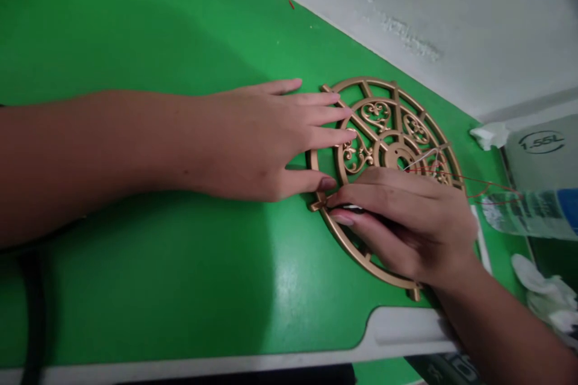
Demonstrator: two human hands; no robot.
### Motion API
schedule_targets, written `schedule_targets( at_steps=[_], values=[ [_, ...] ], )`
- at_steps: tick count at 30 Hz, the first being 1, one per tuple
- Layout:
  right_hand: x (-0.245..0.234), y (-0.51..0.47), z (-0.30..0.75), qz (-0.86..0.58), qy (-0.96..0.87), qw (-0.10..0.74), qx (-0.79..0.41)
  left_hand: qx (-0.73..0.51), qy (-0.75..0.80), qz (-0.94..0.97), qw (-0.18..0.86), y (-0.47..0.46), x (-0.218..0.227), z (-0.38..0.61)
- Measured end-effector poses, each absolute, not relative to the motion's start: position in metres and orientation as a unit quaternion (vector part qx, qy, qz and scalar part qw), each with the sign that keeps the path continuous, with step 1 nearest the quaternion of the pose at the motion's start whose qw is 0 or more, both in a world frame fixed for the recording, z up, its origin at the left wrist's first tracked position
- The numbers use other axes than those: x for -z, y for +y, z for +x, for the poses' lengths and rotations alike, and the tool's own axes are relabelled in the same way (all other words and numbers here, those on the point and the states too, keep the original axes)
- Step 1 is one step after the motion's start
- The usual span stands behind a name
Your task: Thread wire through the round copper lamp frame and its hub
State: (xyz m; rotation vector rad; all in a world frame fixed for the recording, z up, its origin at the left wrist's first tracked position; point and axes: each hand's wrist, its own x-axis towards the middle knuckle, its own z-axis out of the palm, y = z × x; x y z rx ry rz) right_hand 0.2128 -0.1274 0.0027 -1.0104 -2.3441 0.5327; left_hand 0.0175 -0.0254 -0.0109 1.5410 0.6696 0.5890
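A round gold openwork frame (361, 85) with scrollwork and a ringed centre lies flat on the green table. My left hand (275, 138) reaches in from the left, palm down and fingers spread, its fingertips over the frame's left side. My right hand (415, 222) comes from the lower right and covers the frame's lower middle. Its thumb and forefinger are pinched together by a short stub on the rim. Between them shows a small dark and white thing, mostly hidden. A thin red wire (490, 182) and a white wire (419, 159) run near the frame's centre.
A clear plastic bottle (524, 213) with a blue label lies at the right beside a grey carton (542, 150). Crumpled white tissue (544, 289) lies near it. A pale wall (406, 6) borders the green table (135, 289) at the back; a white edge runs in front.
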Motion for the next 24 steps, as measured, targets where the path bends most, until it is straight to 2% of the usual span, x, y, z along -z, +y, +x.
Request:
schedule_targets(
  at_steps=[7, 11, 17, 21, 24],
  values=[
    [-0.0015, -0.1272, 0.2150, -0.352, -0.879, 0.256, -0.196, -0.233, 0.290, 0.731, 0.573, -0.0245, 0.0078, 0.0183],
    [-0.0024, -0.1284, 0.2124, -0.326, -0.895, 0.242, -0.185, -0.197, 0.262, 0.820, 0.470, -0.0238, 0.0102, 0.0166],
    [-0.0021, -0.1336, 0.2093, -0.421, -0.820, 0.326, -0.209, -0.155, 0.233, 0.899, 0.336, -0.0220, 0.0156, 0.0128],
    [-0.0017, -0.1347, 0.2114, -0.466, -0.775, 0.371, -0.212, -0.084, 0.215, 0.945, 0.234, -0.0224, 0.0150, 0.0110],
    [-0.0038, -0.1318, 0.2147, -0.446, -0.795, 0.354, -0.209, -0.045, 0.226, 0.953, 0.196, -0.0222, 0.0137, 0.0114]
  ],
)
